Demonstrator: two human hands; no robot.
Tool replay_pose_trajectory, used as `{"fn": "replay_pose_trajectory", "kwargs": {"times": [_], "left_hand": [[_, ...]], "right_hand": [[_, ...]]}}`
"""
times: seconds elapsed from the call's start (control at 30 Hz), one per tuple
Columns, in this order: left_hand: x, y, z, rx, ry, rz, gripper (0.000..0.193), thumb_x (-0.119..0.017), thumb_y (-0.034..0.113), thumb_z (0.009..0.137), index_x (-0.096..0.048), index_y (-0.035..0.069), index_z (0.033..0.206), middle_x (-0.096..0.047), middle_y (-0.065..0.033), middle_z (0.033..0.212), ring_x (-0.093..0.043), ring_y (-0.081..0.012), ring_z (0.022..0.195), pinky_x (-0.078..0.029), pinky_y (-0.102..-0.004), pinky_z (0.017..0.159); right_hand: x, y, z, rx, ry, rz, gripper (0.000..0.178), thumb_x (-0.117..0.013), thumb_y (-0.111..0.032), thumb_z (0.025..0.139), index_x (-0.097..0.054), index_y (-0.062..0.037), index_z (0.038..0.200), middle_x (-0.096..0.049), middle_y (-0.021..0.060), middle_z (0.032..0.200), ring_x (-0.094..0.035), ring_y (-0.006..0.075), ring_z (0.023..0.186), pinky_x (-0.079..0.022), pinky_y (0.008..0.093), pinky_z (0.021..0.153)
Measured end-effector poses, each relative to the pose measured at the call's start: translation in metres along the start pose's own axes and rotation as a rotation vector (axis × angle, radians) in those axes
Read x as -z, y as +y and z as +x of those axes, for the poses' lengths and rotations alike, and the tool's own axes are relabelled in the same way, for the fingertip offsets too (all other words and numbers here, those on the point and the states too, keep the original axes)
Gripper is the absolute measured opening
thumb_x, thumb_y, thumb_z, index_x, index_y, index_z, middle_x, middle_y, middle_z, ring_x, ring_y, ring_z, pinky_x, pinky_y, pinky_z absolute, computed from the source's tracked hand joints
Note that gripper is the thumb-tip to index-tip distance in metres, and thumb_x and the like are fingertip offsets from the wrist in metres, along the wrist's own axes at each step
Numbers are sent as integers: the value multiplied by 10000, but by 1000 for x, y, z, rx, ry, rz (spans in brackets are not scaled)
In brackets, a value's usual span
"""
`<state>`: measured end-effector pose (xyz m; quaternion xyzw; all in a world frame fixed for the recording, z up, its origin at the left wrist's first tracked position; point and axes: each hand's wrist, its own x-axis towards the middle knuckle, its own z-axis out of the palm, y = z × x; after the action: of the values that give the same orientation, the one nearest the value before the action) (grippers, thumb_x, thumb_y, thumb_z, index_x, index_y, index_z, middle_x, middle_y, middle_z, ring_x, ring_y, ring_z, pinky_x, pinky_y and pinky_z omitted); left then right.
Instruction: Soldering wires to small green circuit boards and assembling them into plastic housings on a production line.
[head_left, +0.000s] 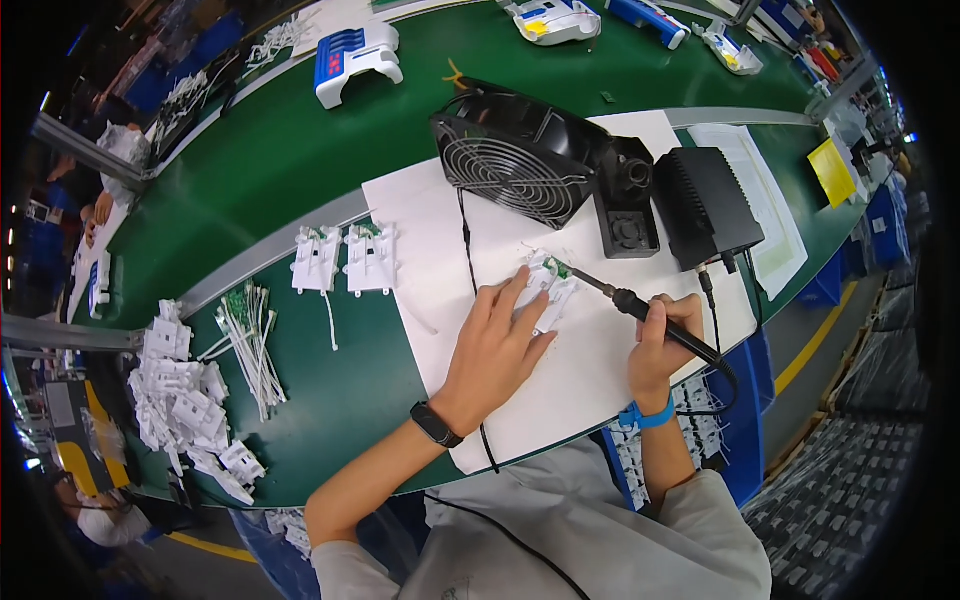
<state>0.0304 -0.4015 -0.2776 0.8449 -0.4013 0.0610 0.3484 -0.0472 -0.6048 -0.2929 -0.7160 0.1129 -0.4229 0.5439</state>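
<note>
A small white plastic housing with a green circuit board at its far end lies on a white sheet. My left hand reaches over it from the left, its fingertips holding the housing down against the sheet. My right hand is closed around the black handle of a soldering iron, gripping it like a pen. The iron's tip meets or nearly meets the circuit board; exact contact is too small to tell.
A black fan with a wire guard, an iron stand and a black power unit stand beyond my hands. At left are two housings, white wires with boards and a housing pile. Blue-white casings sit farther back.
</note>
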Motion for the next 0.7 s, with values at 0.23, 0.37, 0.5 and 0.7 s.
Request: {"fn": "replay_pose_trajectory", "kwargs": {"times": [0.23, 0.37, 0.5, 0.7], "left_hand": [[-6, -2, -1, 65, 84, -109, 440, -841, 125, 735, -690, 11, 1133, -569, -180, 1367, -543, -345, 1078, -507, -406, 915], [-7, -2, -1, 74, 95, -124, 427, -847, 121, 728, -689, 10, 1108, -572, -182, 1361, -544, -345, 1077, -501, -405, 921], [-8, -2, -1, 69, 101, -123, 432, -851, 114, 721, -690, 12, 1109, -572, -183, 1362, -544, -344, 1076, -497, -403, 922], [-8, -1, 0, 70, 106, -108, 441, -856, 106, 712, -690, 10, 1110, -574, -176, 1364, -544, -336, 1073, -496, -394, 918]], "right_hand": [[-6, -5, 3, -25, -189, 27, 215, -627, -37, 964, -447, -19, 850, -590, 79, 623, -526, 80, 519, -396, 223, 487], [-7, -5, 4, -50, -224, 42, 195, -628, -25, 966, -463, -12, 863, -629, 104, 650, -556, 91, 519, -418, 228, 485], [-10, -8, 4, -68, -229, 50, 193, -633, -22, 965, -473, -6, 858, -633, 102, 651, -567, 90, 522, -425, 229, 489], [-10, -14, 0, -83, -233, -113, 207, -642, -54, 959, -479, -4, 842, -617, 74, 609, -556, 79, 499, -415, 220, 485]]}}
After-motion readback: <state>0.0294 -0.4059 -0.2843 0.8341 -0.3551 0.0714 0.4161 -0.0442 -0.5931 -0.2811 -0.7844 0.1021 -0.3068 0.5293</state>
